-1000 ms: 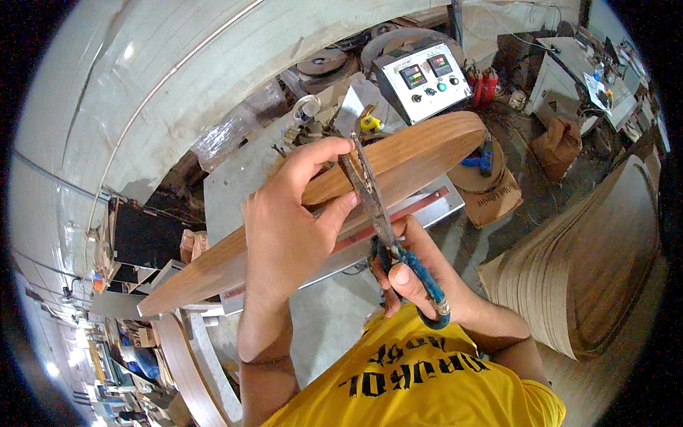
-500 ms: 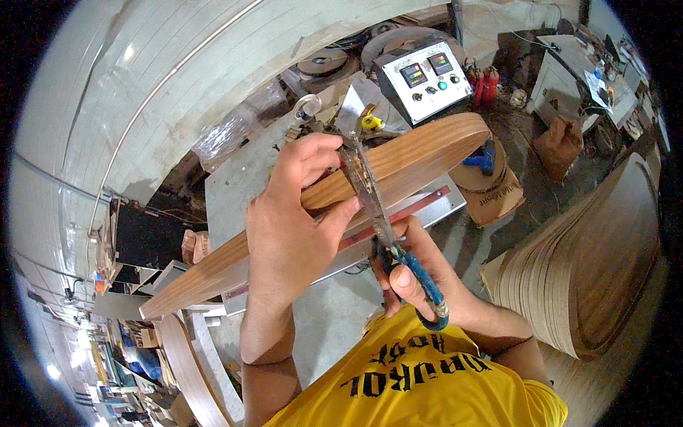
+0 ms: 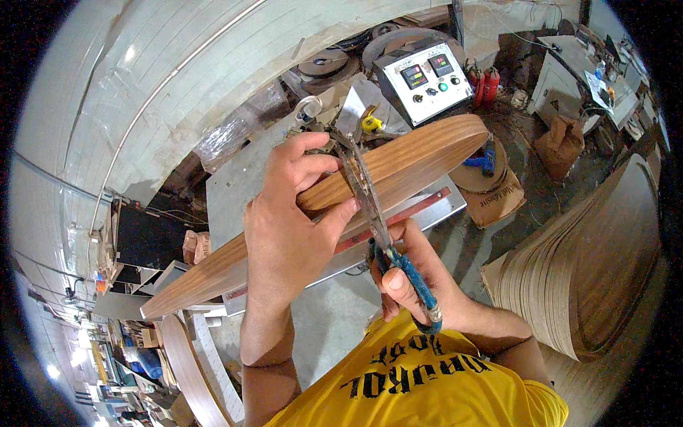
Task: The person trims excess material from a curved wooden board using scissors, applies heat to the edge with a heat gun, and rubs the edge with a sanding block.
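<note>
The long curved wooden panel (image 3: pixel 398 167) lay across the metal table (image 3: pixel 242 185), barely shifted from a second earlier. The left hand (image 3: pixel 288 228) gripped its middle, fingers higher over the top edge (thumb underneath). The right hand (image 3: pixel 413 285) squeezed blue-handled scissors (image 3: pixel 377 220), blades crossing the panel, now steeper.

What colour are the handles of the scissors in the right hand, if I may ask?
Blue, seen in the head view: scissors, right hand.

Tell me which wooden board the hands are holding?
The long brown veneered board across the middle. The left hand grips it and the right hand works scissors across it. The stacked boards lie untouched on the right.
</note>
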Available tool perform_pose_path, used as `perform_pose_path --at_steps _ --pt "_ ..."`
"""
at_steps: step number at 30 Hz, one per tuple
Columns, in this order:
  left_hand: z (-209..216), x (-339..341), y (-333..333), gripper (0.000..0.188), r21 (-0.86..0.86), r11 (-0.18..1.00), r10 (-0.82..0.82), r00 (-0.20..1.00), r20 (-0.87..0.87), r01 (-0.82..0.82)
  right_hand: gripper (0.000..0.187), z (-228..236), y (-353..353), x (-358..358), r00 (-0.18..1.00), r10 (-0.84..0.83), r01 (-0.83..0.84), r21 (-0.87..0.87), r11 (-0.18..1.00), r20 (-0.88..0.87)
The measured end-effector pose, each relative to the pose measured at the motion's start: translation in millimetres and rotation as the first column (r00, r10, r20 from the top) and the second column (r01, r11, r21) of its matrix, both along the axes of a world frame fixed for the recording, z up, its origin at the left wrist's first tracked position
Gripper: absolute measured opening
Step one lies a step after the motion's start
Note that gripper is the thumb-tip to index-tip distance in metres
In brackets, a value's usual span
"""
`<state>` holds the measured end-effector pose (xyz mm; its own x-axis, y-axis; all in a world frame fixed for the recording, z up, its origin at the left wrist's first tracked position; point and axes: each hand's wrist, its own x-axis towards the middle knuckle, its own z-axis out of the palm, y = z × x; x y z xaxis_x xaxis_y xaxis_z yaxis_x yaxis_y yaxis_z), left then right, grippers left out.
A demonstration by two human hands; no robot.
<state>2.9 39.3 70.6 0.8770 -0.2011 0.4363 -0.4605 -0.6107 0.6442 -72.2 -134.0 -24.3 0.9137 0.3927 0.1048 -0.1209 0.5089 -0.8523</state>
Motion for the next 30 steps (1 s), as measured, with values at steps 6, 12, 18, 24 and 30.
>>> perform_pose_path --at_steps 6,12,18,24,30 --pt "-1.0 0.3 0.6 0.07 0.01 1.0 0.001 1.0 -0.006 -0.001 0.06 2.9 -0.3 -1.3 1.0 -0.024 0.024 -0.028 0.999 0.009" --pt "-0.6 0.4 0.2 0.07 0.019 1.0 0.004 1.0 0.004 -0.004 0.06 2.0 -0.3 -1.1 0.999 -0.034 0.034 -0.03 0.999 0.013" --pt "-1.2 1.2 -1.2 0.069 0.019 1.0 0.017 1.0 0.007 -0.017 0.06 0.6 2.0 -1.7 0.999 -0.044 0.044 -0.01 0.999 -0.013" --pt "2.7 -0.7 -0.3 0.068 0.044 0.998 0.033 0.999 0.01 -0.033 0.059 5.4 1.0 -2.8 0.999 -0.023 0.022 -0.028 0.999 -0.043" --pt "1.0 2.5 -1.1 0.066 0.03 0.999 0.024 1.0 0.013 -0.025 0.059 8.5 2.6 -4.9 0.997 -0.045 0.044 -0.016 0.999 -0.063"
